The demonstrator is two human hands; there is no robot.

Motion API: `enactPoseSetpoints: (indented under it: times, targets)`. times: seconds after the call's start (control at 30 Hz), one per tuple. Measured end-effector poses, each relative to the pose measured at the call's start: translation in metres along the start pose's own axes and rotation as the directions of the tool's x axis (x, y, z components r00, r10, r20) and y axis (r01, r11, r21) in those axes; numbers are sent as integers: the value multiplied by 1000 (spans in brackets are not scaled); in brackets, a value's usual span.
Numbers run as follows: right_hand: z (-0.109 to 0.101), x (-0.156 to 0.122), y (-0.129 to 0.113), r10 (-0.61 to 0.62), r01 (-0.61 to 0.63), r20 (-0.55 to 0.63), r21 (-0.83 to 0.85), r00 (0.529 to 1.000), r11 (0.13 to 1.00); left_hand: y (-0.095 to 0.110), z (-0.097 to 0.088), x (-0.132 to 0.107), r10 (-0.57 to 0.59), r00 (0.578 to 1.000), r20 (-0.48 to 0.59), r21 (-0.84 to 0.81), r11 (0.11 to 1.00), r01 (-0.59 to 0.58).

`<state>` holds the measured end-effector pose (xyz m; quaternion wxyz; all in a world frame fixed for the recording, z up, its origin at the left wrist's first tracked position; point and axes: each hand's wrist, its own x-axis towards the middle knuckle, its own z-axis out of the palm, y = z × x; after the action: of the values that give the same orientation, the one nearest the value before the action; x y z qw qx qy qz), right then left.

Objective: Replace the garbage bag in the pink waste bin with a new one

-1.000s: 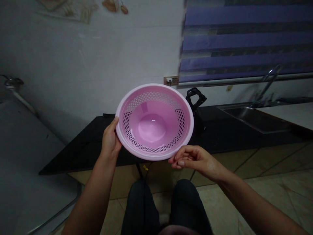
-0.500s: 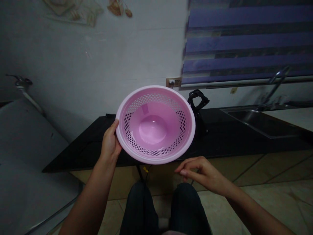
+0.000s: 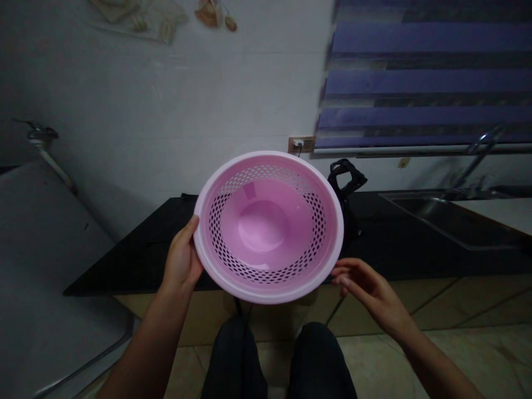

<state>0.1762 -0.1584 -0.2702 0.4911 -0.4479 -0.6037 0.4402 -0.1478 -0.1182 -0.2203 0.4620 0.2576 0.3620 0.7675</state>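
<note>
The left hand (image 3: 180, 260) clasps the rim of the round pink plastic basket (image 3: 266, 227), held up over the dark surface (image 3: 124, 271); the relaxed, open right hand (image 3: 372, 291) hovers just beside its lower right rim, nearly touching.

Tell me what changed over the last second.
The right hand has let go of the pink basket's rim and moved rightward, now just off it. The left hand still grips the basket's left rim, and the basket's inside still faces the view.

A black strap-handled object (image 3: 347, 180) — partly hidden behind the pink basket (image 3: 266, 227).
</note>
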Motion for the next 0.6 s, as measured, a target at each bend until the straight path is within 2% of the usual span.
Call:
enactPoseSetpoints:
  times: [0.2, 0.4, 0.6]
  targets:
    - [0, 28, -16, -74, 82, -125, 56, 989, 995, 0, -8, -7, -5, 1000, 23, 36, 999, 4]
    - [6, 54, -33, -39, 51, -181, 66, 983, 997, 10, -11, -7, 7, 999, 46, 72, 997, -10]
    - [12, 87, -47, -15, 35, -180, 108, 984, 994, 23, -5, 3, 3, 983, 184, 109, 994, -23]
